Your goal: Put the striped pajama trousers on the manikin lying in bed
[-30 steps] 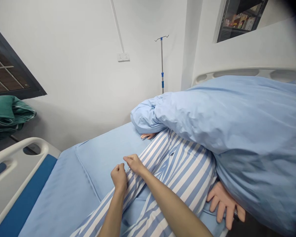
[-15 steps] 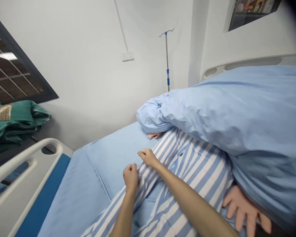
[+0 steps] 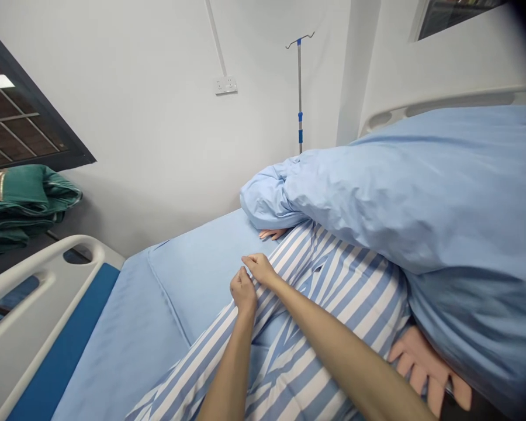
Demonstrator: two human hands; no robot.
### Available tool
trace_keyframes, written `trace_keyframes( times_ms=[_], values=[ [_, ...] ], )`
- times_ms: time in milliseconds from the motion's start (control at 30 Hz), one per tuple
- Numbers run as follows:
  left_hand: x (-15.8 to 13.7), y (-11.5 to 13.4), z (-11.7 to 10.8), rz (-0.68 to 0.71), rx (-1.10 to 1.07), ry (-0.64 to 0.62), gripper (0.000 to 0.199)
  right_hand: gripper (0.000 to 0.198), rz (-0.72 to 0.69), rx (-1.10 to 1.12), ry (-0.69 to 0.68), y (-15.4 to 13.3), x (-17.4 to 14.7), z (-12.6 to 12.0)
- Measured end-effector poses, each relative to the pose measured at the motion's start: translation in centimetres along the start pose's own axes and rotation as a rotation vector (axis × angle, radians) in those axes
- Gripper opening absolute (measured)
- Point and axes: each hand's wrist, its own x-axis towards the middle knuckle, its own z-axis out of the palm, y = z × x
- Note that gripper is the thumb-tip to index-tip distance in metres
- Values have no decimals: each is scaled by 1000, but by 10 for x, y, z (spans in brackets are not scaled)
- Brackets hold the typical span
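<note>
Against a white wall stood a bed with pale-blue sheeting. On it, blue-and-white striped cloth trousers ran from far right to near left. At the far leg, left hand and right hand were fisted, any grip unclear.

Whether the left hand and right hand grip anything is hidden. The bottom edge crops the striped trousers; the blue quilt covers their waist and the lower drip stand.
</note>
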Motion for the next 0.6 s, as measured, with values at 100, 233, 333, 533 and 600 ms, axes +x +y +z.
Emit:
trace_keyframes(
  times_ms=[100, 233, 333, 533, 600],
  values=[
    [-1, -3, -1, 47, 49, 8, 37, 36, -67, -71, 8, -1, 11, -21],
    [-2, -3, 3, 64, 9, -10, 38, 37, -95, -227, 90, 10, 18, -49],
    [-1, -2, -3, 5, -94, -107, 39, 39, -99, -328, 112, 19, 15, -54],
    [2, -17, -105, -1, 6, -63, 40, 41, -125, -392, 109, 22, 8, -46],
    [-8, -33, -157, -49, 83, 27, 40, 41, -131, -398, 108, 22, 8, -47]
  ],
)
